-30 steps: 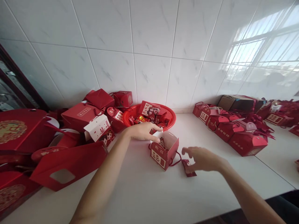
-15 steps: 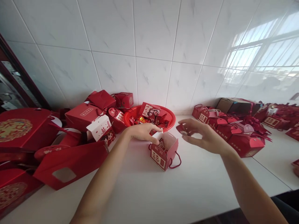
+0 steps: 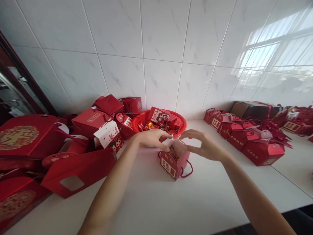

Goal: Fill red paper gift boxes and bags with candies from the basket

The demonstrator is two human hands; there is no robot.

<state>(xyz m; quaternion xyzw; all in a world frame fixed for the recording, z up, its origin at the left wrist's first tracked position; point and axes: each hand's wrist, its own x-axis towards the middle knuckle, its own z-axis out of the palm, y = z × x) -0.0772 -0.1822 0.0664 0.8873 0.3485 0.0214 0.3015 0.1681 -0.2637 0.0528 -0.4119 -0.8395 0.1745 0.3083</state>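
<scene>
A small red gift box (image 3: 174,162) with a cord handle stands open on the white counter (image 3: 156,199). My left hand (image 3: 152,138) reaches from the left, and its fingertips pinch the box's white inner flap at the back edge. My right hand (image 3: 204,146) hovers at the box's right side, just over the opening. Its fingers and thumb are arched apart, and I see nothing between them. Behind the box sits a red plastic basin (image 3: 182,121) filled with red wrapped sweets and a printed packet.
Red gift boxes and bags (image 3: 97,120) pile up at the left, with a large flat red bag (image 3: 78,171) lying in front. A row of closed small red boxes (image 3: 246,138) lines the right, along with a brown carton (image 3: 246,109). A tiled wall stands behind.
My right hand picked a small red packet off the counter, lifted it and moved left over the open box. The packet is no longer in sight. My left hand stayed on the flap.
</scene>
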